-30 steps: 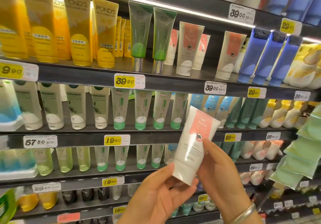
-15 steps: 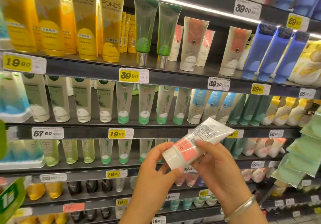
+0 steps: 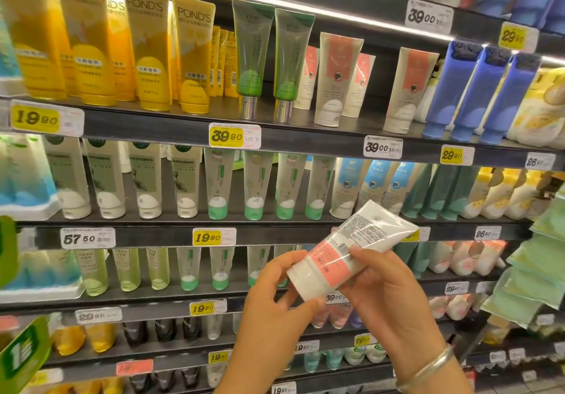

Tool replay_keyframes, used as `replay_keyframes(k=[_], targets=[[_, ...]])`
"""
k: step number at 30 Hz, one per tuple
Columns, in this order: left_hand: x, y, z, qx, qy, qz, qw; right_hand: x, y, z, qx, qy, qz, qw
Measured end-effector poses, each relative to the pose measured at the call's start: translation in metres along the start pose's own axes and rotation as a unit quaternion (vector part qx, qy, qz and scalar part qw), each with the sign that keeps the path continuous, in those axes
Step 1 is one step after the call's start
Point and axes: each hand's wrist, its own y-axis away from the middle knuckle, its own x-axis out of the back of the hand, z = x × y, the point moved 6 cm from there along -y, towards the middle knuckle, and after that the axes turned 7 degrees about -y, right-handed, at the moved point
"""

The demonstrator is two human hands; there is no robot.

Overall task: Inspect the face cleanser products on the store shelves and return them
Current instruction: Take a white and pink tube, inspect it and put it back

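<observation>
Dark shelves (image 3: 171,124) are filling the whole frame, stocked in rows. At lower centre a person is tilting a white-and-coral cleanser tube (image 3: 345,253) on its side, printed back panel facing up, cap end pointing lower left. The right hand (image 3: 388,295) is grasping the tube's middle from below, thumb pressing on the coral band; the left hand (image 3: 272,295) is pinching the cap end with curled fingers. To inspect well, the person should probably be steadying the tube and angling it away from the shelf-light glare crossing the print. Five matching coral tubes (image 3: 336,78) are standing on the upper shelf, right of centre, with a gap between them that likely marks the return spot; beside them are standing two green tubes (image 3: 272,57) and three blue tubes (image 3: 477,93).
</observation>
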Motion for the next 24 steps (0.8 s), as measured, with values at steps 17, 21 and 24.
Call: replay_keyframes(k=[17, 21, 24], targets=[[-0.017, 0.014, -0.003, 0.225, 0.35, -0.15, 0.897, -0.003, 0.003, 0.001, -0.012, 0.043, 0.011, 0.999], [-0.02, 0.013, -0.004, 0.247, 0.376, -0.161, 0.878, 0.0, 0.003, 0.002, -0.02, 0.058, 0.046, 0.997], [-0.021, 0.012, -0.003, 0.251, 0.388, -0.159, 0.873, -0.001, 0.004, 0.001, -0.02, 0.061, 0.059, 0.996]])
